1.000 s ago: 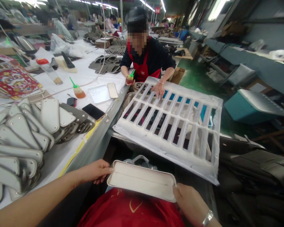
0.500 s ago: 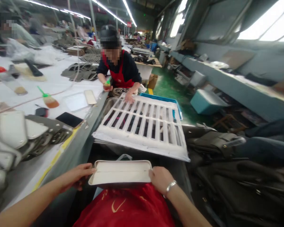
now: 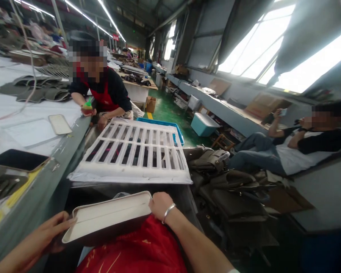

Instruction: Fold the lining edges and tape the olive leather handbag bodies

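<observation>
Fingers of both our hands pinch the white panel [image 3: 110, 216] by its ends.
Left hand [image 3: 49, 235] grips only the edge; it could tilt off our lap, right hand [image 3: 160, 204] notwithstanding.

The person is wearing a red apron [image 3: 136, 250] with thin pale markings on the front. Both forearms are showing bare, with no sleeves reaching them. The right hand [image 3: 160, 205] is wearing a thin silver bracelet [image 3: 168, 212] at the wrist, while the left hand [image 3: 45, 237] is wearing nothing.
</observation>
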`<state>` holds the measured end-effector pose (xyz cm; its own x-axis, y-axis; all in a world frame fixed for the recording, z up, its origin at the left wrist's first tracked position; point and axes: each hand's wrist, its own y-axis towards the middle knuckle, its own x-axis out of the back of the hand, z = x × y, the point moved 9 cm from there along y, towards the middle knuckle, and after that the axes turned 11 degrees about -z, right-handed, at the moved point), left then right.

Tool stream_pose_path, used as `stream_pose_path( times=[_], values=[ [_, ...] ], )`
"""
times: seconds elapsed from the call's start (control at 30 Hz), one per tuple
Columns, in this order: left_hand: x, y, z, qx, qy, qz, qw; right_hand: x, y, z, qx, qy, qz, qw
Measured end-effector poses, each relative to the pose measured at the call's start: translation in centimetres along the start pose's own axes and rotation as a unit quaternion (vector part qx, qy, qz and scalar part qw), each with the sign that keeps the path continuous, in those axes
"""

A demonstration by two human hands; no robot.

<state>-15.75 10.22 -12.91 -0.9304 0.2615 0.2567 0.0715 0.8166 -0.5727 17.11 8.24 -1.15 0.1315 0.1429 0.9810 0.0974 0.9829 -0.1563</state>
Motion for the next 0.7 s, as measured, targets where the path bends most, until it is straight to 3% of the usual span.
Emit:
stream_pose_path(
  times=[0.1, 0.17, 0.23, 0.3, 0.37, 0.43, 0.53, 0.6, 0.7],
  values=[
    [0.1, -0.4, -0.5, 0.014, -0.006, 0.034, 0.999, 0.0, 0.2, 0.6, 0.001, -0.011, 0.009, 1.0],
    [0.8, -0.6, -1.7, -0.02, 0.077, 0.011, 0.997, 0.1, 0.0, 0.8, 0.005, -0.013, 0.015, 1.0],
    [1.7, -1.4, -4.4, -0.103, 0.207, -0.073, 0.97, 0.3, -0.1, 0.8, 0.008, -0.011, 0.022, 1.0],
    [1.0, -3.5, -8.8, -0.226, 0.317, -0.183, 0.903, 0.3, -0.2, 0.8, 0.012, -0.011, 0.029, 0.999],
    [-2.9, -6.1, -13.1, -0.37, 0.333, -0.209, 0.842, 0.2, -0.2, 0.8, 0.018, -0.013, 0.034, 0.999],
    [-8.9, -8.1, -15.5, -0.484, 0.339, -0.124, 0.797, -0.1, -0.1, 0.8, 0.025, -0.016, 0.036, 0.999],
    [-16.3, -8.7, -16.0, -0.534, 0.384, 0.012, 0.753, -0.8, 0.1, 1.0, 0.044, -0.011, 0.042, 0.998],
    [-18.9, -8.2, -15.5, -0.524, 0.421, 0.063, 0.738, -1.2, 0.1, 1.1, 0.056, -0.001, 0.046, 0.997],
    [-19.8, -7.8, -15.3, -0.511, 0.448, 0.091, 0.728, -1.6, 0.2, 0.7, 0.048, 0.032, 0.055, 0.997]
  ],
)
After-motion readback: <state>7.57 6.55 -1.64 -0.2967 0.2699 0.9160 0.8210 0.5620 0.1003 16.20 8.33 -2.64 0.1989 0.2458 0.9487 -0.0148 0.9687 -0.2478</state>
